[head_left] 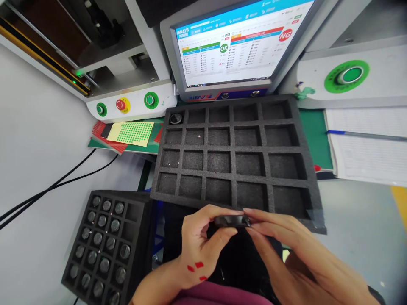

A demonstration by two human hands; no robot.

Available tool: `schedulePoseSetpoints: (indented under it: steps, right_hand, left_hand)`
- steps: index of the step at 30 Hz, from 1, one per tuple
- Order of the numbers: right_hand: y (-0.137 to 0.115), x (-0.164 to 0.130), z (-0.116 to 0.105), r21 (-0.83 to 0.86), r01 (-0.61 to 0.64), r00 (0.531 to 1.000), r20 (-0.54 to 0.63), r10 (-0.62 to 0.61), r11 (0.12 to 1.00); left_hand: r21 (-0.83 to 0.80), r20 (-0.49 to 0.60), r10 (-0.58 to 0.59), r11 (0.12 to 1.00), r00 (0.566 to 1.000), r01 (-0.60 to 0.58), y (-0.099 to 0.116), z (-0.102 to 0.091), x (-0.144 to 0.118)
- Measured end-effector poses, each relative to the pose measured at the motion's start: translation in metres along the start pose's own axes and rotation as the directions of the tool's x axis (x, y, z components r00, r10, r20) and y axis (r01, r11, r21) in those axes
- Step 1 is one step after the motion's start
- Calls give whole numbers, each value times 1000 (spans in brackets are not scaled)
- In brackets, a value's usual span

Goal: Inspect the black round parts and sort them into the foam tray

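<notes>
A small, flat black part with a rounded edge (229, 221) is held edge-on between both hands, just in front of the near rim of a black foam tray (233, 165). My left hand (202, 239) pinches its left end between thumb and fingers; several red marks show on the back of that hand. Fingertips of my right hand (286, 241) close on its right end. Its faces are turned away, so its exact kind cannot be made out. One round black piece (176, 118) lies in the tray's far left compartment.
At lower left, a second foam tray (127, 212) holds several round dark pieces. Behind stand a monitor (203, 67) and a button panel (133, 106). A green-dot sticker sheet (135, 133) lies left, a pen (365, 135) on paper (356, 161) right. Black cables (60, 182) cross the left side.
</notes>
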State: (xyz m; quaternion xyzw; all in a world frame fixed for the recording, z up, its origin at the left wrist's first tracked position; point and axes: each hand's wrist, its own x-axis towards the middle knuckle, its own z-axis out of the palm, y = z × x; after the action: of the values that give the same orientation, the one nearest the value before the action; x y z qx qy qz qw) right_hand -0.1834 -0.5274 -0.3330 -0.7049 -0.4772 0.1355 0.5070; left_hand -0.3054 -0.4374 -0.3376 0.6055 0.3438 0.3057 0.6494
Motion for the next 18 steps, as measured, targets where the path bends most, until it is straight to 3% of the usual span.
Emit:
schedulePoseSetpoints:
  steps: [5,11,13,18]
  right_hand:
    - [7,3,5,-120,182,983,37,-179,976]
    - [14,3,16,-197,330,937,-53,-346,923]
    - [15,1,17,-160,331,937,-60,-344,930]
    - [15,-2,20,39,195,968,-168,-186,980]
  left_hand:
    - [-56,-45,-34,998,998,31,2,3,-2]
    - [-279,-156,-127,957,980,79,-1,13,-2]
    - [-305,-172,-141,949,975,84,-1,15,-3]
    - [-213,-154,-86,976,984,51,-1,12,-5]
